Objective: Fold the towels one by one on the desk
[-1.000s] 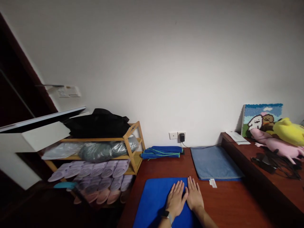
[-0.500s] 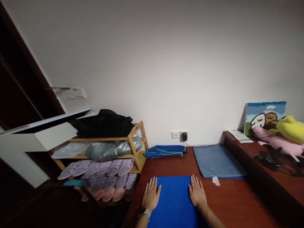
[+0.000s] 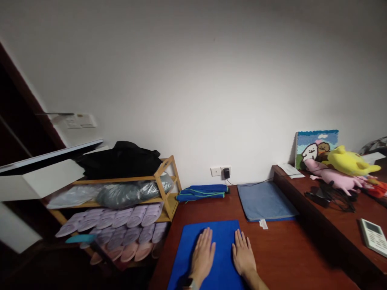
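A bright blue cloth [image 3: 223, 259] lies flat on the reddish-brown table [image 3: 281, 257], its near end running out of view at the bottom. My left hand [image 3: 204, 253] is open, palm down, over the middle of the cloth, fingers pointing away from me; a watch [image 3: 189, 283] is on that wrist. Along the cloth's right edge my right hand [image 3: 243, 251] also rests open and flat, partly on the cloth and partly over the wood. Neither hand grasps anything.
Behind lie a folded blue cloth with green edging [image 3: 202, 192] and a grey-blue folded cloth [image 3: 266, 201] with a white tag. A slipper rack [image 3: 165, 197] stands left. On the raised ledge right are plush toys [image 3: 346, 161], cables [image 3: 332, 199] and a remote [image 3: 375, 235].
My left hand has moved from the cloth's left edge inward to its middle. The right hand remains at the right edge. The view has turned right, bringing the remote into sight.
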`<state>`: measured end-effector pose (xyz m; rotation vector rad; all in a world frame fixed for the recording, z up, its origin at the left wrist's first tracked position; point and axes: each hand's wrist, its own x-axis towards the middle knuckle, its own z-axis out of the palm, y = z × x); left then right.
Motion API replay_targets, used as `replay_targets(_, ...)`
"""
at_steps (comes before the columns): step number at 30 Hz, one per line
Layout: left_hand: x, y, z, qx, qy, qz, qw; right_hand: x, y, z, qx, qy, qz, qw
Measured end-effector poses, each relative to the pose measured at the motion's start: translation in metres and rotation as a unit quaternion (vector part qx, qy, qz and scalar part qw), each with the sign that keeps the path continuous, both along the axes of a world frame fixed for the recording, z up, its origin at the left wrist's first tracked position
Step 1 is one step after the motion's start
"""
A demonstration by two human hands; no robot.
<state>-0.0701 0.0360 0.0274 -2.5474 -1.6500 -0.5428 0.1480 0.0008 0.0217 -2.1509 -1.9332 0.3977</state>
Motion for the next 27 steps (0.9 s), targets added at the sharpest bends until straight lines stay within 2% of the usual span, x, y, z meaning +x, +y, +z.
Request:
replay_targets(3, 0.062, -0.022, -0.005, -0.058, 0.004, -0.084, 0.995, 0.001, -0.002, 0.0, 0.002, -0.012, 0.019, 1.0)
replay_targets(5, 0.084, -0.029, -0.008, -0.087, 0.001, -0.094, 0.992, 0.002, -0.003, -0.003, 0.001, -0.02, 0.035, 0.999)
replay_targets(6, 0.085, -0.03, -0.009, -0.096, 0.002, -0.091, 0.991, 0.002, -0.003, -0.004, 0.0, -0.024, 0.037, 0.999)
replay_targets(7, 0.081, -0.03, -0.01, -0.103, 0.004, -0.084, 0.991, 0.002, -0.003, -0.005, 0.0, -0.025, 0.034, 0.999)
replay_targets(9, 0.055, -0.027, -0.01, -0.112, 0.017, -0.06, 0.992, 0.001, -0.002, -0.005, 0.002, -0.02, 0.019, 1.0)
replay_targets(14, -0.051, -0.02, -0.005, -0.121, 0.046, 0.091, 0.987, -0.002, -0.003, 0.001, 0.007, -0.011, 0.0, 1.0)
replay_targets(17, -0.092, -0.019, -0.007, -0.112, 0.048, 0.148, 0.981, -0.002, -0.004, 0.001, 0.001, -0.019, -0.001, 1.0)
replay_targets(20, -0.103, -0.02, -0.012, -0.091, 0.041, 0.159, 0.982, -0.002, -0.004, 0.0, 0.005, -0.023, -0.001, 1.0)
replay_targets(27, -0.096, -0.021, -0.014, -0.093, 0.033, 0.163, 0.982, -0.004, -0.014, 0.008, -0.004, -0.022, -0.005, 1.0)
